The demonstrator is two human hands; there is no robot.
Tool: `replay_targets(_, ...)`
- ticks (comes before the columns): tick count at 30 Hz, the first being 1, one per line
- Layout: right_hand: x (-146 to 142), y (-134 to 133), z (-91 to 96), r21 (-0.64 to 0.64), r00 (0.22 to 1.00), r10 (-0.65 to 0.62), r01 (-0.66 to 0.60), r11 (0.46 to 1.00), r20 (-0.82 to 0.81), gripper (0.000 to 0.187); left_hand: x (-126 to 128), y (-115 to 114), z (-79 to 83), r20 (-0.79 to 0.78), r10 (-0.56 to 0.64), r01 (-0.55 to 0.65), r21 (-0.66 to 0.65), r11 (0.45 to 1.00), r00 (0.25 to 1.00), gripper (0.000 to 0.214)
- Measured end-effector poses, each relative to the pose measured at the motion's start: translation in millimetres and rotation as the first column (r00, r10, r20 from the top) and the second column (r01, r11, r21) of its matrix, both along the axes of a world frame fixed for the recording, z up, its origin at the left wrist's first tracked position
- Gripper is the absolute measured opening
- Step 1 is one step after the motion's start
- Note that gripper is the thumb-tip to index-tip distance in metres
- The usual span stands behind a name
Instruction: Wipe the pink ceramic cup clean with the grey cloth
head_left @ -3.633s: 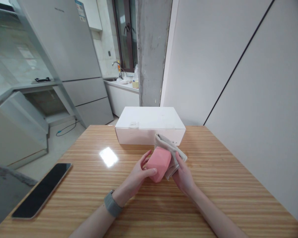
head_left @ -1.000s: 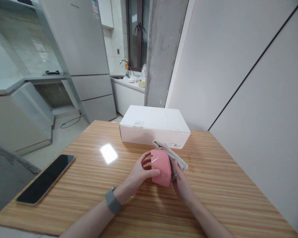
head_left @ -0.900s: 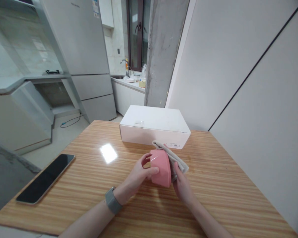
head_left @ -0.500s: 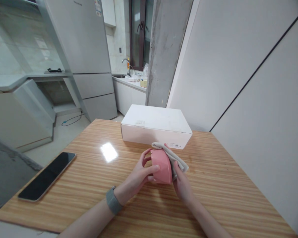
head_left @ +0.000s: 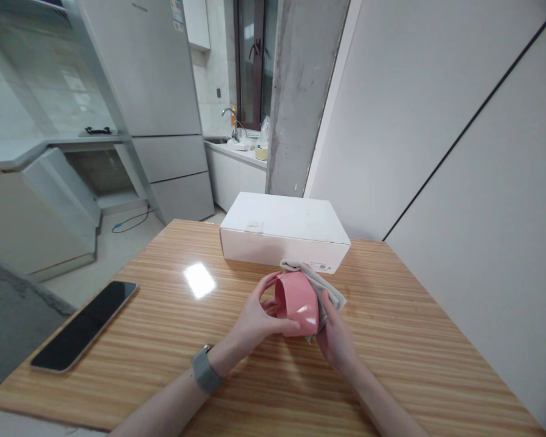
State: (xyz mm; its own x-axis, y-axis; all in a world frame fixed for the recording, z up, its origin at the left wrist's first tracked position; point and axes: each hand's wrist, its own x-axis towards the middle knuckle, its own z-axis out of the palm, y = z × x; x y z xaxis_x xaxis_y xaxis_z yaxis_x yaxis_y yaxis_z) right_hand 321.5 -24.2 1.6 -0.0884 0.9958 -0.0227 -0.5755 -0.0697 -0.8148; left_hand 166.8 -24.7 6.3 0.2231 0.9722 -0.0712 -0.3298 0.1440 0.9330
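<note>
A glossy pink bowl (head_left: 300, 303) is tipped on its side above the table, its hollow facing left. My left hand (head_left: 259, 315) grips it by the rim, thumb on the near outer wall and fingers at the far edge. Folded grey cloth (head_left: 330, 291) lies against the bowl's right side. My right hand (head_left: 337, 334) holds that cloth pressed to the bowl, thumb on top; its other fingers are mostly hidden behind the cloth.
A closed white box (head_left: 284, 224) sits just beyond my hands on the wooden table (head_left: 414, 340). To the left, a dark-screened phone (head_left: 86, 325) lies near the table's edge. A white wall rises along the right side; a fridge (head_left: 155, 73) stands behind.
The bowl has turned between my hands, so its hollow and a shiny part of its wall now show. The cloth stays against its right side, with a lower corner now hanging beneath.
</note>
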Motion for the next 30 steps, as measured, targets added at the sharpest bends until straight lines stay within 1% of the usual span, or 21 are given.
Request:
replay_targets(2, -0.5, -0.6, 0.7, -0.002, 1.0, -0.004, 0.004, 1.0, 0.01, 0.047, -0.3, 0.1, 0.4, -0.016, 0.006, -0.006, 0.006, 1.0, 1.0, 0.095)
replay_targets(4, -0.8, -1.5, 0.7, 0.028, 1.0, -0.002, 0.001, 1.0, 0.022, 0.047, -0.4, 0.5, 0.1, -0.014, 0.017, -0.017, -0.023, 1.0, 1.0, 0.092)
replay_targets(8, 0.7, -2.4, -4.6, 0.055, 0.998, 0.052, -0.054, 0.997, 0.044, 0.049, -0.4, -0.3, 0.2, 0.064, 0.06, -0.053, -0.108, 0.993, 0.996, 0.078)
replay_targets(12, 3.1, -1.3, -10.5, 0.096, 0.997, 0.061, -0.066, 0.993, 0.053, 0.048, -1.3, -2.0, 2.2, 0.195, 0.009, 0.023, -0.164, 0.986, 0.981, 0.071)
replay_targets(14, 3.0, -1.0, -10.2, 0.097, 0.997, 0.053, -0.059, 0.994, 0.057, 0.046, -2.2, -1.4, 2.2, 0.219, -0.003, 0.044, -0.182, 0.982, 0.976, 0.07)
replay_targets(16, 1.6, -1.2, -8.2, 0.087, 0.997, 0.046, -0.05, 0.995, 0.058, 0.045, -3.2, -0.1, 1.6, 0.199, 0.007, 0.03, -0.179, 0.983, 0.98, 0.071)
replay_targets(18, 0.1, -1.5, -6.0, 0.069, 0.998, 0.035, -0.038, 0.997, 0.05, 0.045, -3.8, 1.3, 0.6, 0.142, 0.028, -0.006, -0.149, 0.989, 0.989, 0.077)
replay_targets(20, -0.6, -1.5, -5.4, 0.03, 0.999, 0.015, -0.016, 0.999, 0.033, 0.044, -3.5, 2.0, -0.1, 0.079, 0.02, -0.01, -0.115, 0.993, 0.997, 0.092)
replay_targets(22, 0.2, -1.0, -6.4, -0.033, 1.0, -0.007, 0.008, 0.999, 0.028, 0.043, -2.2, 1.6, -0.5, 0.038, -0.014, 0.018, -0.103, 0.995, 0.999, 0.113)
replay_targets(24, 1.7, -0.5, -7.6, -0.088, 0.999, -0.024, 0.027, 0.996, 0.027, 0.043, -0.3, 0.1, 0.0, 0.013, -0.042, 0.044, -0.1, 0.994, 0.999, 0.126)
replay_targets(26, 2.6, -0.6, -7.3, -0.112, 0.999, -0.027, 0.029, 0.993, 0.021, 0.044, 1.2, -1.8, 1.8, -0.023, -0.042, 0.04, -0.069, 0.997, 0.999, 0.126)
replay_targets(30, 1.3, -2.9, -2.3, -0.048, 1.0, 0.009, -0.008, 0.999, 0.003, 0.05, 1.0, -4.1, 7.0, -0.1, 0.013, -0.008, 0.046, 0.999, 0.995, 0.104)
